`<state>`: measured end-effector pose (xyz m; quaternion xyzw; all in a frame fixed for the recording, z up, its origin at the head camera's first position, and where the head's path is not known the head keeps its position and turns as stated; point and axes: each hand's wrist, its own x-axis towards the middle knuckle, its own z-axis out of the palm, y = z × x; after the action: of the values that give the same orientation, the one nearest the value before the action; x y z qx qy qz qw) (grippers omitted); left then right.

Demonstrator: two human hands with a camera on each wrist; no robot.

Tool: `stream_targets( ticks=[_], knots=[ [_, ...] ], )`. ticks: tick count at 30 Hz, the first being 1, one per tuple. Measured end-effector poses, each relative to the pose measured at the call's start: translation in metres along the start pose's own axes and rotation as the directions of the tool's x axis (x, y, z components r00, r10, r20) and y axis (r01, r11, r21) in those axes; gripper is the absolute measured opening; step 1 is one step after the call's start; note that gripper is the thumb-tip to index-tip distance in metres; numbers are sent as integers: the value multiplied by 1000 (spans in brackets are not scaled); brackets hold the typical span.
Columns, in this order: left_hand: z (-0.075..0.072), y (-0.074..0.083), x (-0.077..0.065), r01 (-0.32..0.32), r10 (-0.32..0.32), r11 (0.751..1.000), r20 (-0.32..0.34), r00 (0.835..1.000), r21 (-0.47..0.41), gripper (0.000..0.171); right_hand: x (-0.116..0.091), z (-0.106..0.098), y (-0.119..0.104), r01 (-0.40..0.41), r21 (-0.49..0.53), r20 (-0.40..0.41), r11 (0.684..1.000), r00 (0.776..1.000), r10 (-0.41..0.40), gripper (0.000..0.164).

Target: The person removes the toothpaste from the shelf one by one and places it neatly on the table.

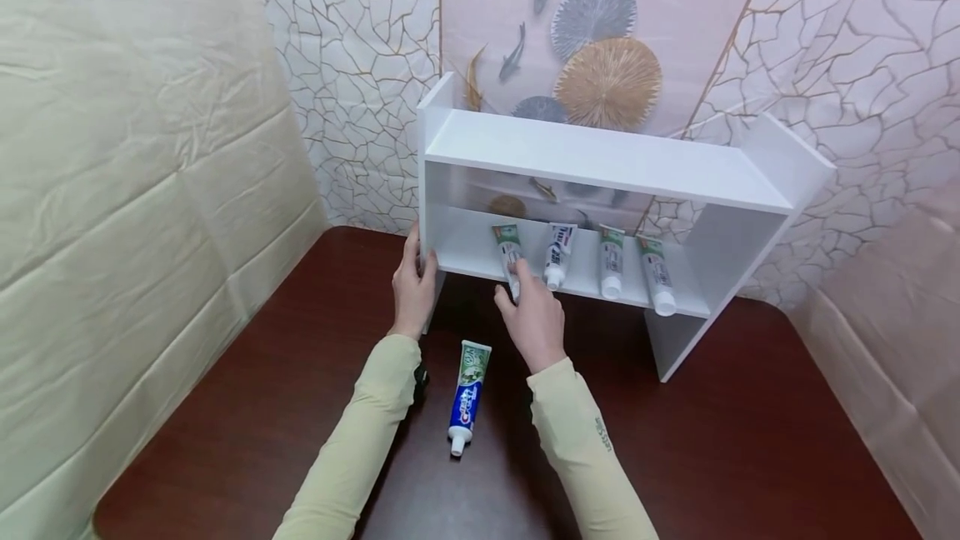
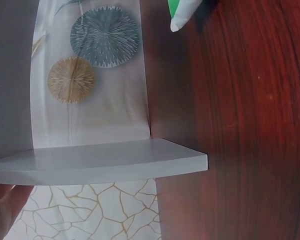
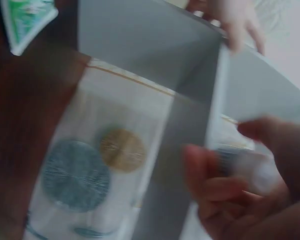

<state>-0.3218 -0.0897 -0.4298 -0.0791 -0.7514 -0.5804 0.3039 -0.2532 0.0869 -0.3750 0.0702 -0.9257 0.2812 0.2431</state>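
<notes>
A white shelf unit [image 1: 600,158] stands on the table, and my left hand [image 1: 414,294] grips the edge of its left side panel. In the left wrist view, fingers [image 2: 12,195] of that hand show beside the panel. My right hand [image 1: 534,319] is at the lower board's front edge, its fingers curled round the cap end of the leftmost green-and-white toothpaste tube [image 1: 507,242]. The right wrist view is blurred there; the thumb stands slightly off the tube's white cap [image 3: 260,172]. A blue-and-green toothpaste tube [image 1: 469,386] lies on the table between my forearms, cap towards me.
On the same board lie a white-and-blue tube [image 1: 558,252] and two green-and-white tubes, one [image 1: 611,261] beside the other [image 1: 657,273], caps at the front edge. The dark wooden table [image 1: 712,440] spreads around the unit, with a patterned wall cloth [image 1: 360,90] behind.
</notes>
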Motion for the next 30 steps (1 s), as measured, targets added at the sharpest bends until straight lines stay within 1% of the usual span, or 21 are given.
stream_targets(
  ticks=[3, 7, 16, 23, 30],
  knots=[
    [0, 0, 1, 0, 0, 1000, 5, 1000, -10, 50, -2, 6, 6, 6, 60, -73, 998, 997, -2, 21],
    [2, 0, 2, 0, 1, 1000, 14, 1000, -16, 51, -5, 8, 9, 3, 94, -110, 996, 994, 8, 18],
    [2, -1, 3, 10, -10, 1000, -11, 1000, -23, 52, -16, -1, 6, 16, 79, -98, 997, 995, -8, 18],
    [2, -2, 3, 6, -7, 1000, -30, 1000, -26, 52, -25, -5, 4, -11, 108, -60, 994, 998, 18, 20],
    [4, -3, 0, 8, -9, 1000, -36, 999, -28, 52, -33, -8, 4, -26, 102, -58, 994, 998, 32, 21]
  ],
)
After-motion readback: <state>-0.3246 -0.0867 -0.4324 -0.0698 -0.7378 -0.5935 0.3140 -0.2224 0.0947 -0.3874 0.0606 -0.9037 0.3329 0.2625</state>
